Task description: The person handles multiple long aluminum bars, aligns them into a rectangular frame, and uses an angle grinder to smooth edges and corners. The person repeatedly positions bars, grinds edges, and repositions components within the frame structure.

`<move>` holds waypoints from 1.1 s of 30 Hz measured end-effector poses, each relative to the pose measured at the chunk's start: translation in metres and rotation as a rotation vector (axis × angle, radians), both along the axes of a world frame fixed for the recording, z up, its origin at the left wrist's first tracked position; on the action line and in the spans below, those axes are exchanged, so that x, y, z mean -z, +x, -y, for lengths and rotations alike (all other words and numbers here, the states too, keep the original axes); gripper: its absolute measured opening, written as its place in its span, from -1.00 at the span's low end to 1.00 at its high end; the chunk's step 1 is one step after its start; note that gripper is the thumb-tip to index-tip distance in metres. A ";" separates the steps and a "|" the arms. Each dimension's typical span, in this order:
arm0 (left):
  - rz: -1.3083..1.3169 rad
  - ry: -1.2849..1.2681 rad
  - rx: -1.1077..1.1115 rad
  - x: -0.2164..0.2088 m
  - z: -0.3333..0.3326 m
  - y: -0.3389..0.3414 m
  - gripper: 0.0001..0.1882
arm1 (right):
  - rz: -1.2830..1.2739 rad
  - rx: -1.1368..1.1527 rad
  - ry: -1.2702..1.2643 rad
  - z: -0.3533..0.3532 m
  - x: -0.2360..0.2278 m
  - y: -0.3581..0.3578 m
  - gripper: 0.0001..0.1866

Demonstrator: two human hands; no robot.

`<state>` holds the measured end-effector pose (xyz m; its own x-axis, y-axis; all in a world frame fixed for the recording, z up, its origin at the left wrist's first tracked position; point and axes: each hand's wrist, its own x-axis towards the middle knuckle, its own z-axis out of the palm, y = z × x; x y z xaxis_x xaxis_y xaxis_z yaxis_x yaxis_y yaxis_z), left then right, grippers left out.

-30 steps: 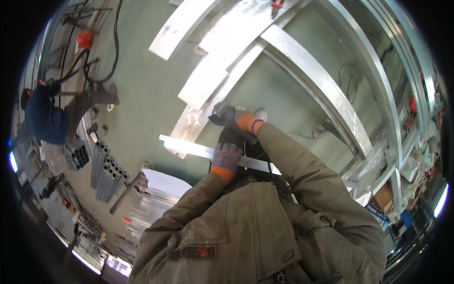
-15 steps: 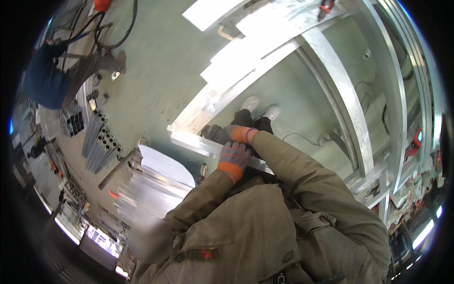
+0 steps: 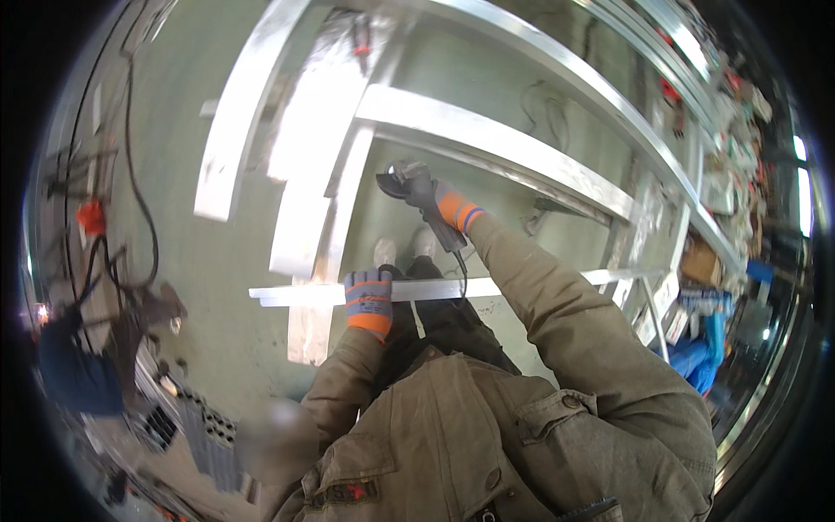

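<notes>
My right hand [image 3: 454,209], in a grey and orange glove, is wrapped round the dark body of an angle grinder [image 3: 424,193]. The grinder's guarded head points away to the upper left, and its cord [image 3: 464,277] hangs down toward me. My left hand [image 3: 368,300], gloved alike, grips a long silvery metal bar [image 3: 426,290] near its left end, fingers over the top. That bar lies crosswise in front of my legs, over a pale metal piece [image 3: 308,337]. The grinder is held beyond the bar, apart from it.
Wide bright metal beams [image 3: 496,139] form a frame ahead and to the right. Red-handled pliers [image 3: 361,50] lie on a pale sheet [image 3: 320,96]. At left, a bent-over person [image 3: 78,365] is near hoses and stacked tubes [image 3: 209,444]. Assorted clutter [image 3: 722,191] lines the right side.
The view has turned, shifting the surroundings. My right hand has moved away from my left, carrying the grinder forward beyond the bar. My left hand stays on the bar.
</notes>
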<state>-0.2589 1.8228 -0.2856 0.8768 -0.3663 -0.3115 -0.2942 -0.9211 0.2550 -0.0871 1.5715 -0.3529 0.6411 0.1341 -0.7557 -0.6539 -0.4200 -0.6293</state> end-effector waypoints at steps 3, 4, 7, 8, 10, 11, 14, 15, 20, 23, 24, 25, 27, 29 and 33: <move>0.012 0.071 0.069 0.011 0.007 0.037 -0.60 | 0.055 0.130 -0.064 0.041 -0.043 0.014 -0.47; 0.003 0.119 0.091 0.013 0.009 0.051 -0.53 | 0.090 0.156 -0.094 0.053 -0.056 0.013 -0.47; -0.058 0.129 0.107 0.020 0.018 0.094 -0.38 | -0.006 0.384 -0.076 0.088 -0.082 0.002 -0.57; -0.054 0.138 0.118 0.022 0.020 0.106 -0.38 | 0.017 0.447 -0.051 0.100 -0.087 -0.003 -0.57; -0.069 0.145 0.174 0.025 0.023 0.122 -0.39 | 0.016 0.580 -0.051 0.124 -0.089 -0.012 -0.58; -0.073 0.148 0.215 0.026 0.023 0.126 -0.42 | 0.011 0.646 -0.055 0.136 -0.087 -0.017 -0.58; -0.090 0.168 0.264 0.025 0.022 0.127 -0.44 | -0.008 0.859 -0.046 0.175 -0.078 -0.038 -0.59; -0.091 0.173 0.278 0.024 0.023 0.126 -0.42 | -0.017 0.938 -0.038 0.188 -0.075 -0.047 -0.60; -0.058 0.063 0.312 0.007 0.046 0.121 -0.27 | -0.033 1.286 0.033 0.239 -0.059 -0.096 -0.61; 0.064 -0.235 0.379 -0.014 0.089 0.117 -0.21 | 0.000 1.389 0.167 0.248 -0.055 -0.118 -0.63; 0.048 -0.382 0.376 -0.018 0.116 0.116 -0.19 | 0.019 1.408 0.231 0.248 -0.054 -0.125 -0.65; -0.004 -0.504 0.357 -0.024 0.145 0.113 -0.18 | 0.064 1.423 0.292 0.246 -0.054 -0.131 -0.66; -0.351 -0.785 0.342 -0.039 0.205 0.098 -0.17 | 0.107 1.419 0.376 0.241 -0.057 -0.145 -0.68; -0.763 -0.762 0.315 -0.058 0.257 0.077 -0.03 | 0.161 1.353 0.346 0.238 -0.063 -0.158 -0.68; -0.504 -0.464 0.613 -0.077 0.316 0.039 -0.02 | 0.072 1.347 0.263 0.259 -0.076 -0.176 -0.62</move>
<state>-0.2195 1.5069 -0.2084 0.2887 -0.9061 -0.3094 -0.4510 -0.4137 0.7909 -0.2632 1.3122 -0.2766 0.4246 -0.4845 -0.7648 -0.4202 0.6428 -0.6405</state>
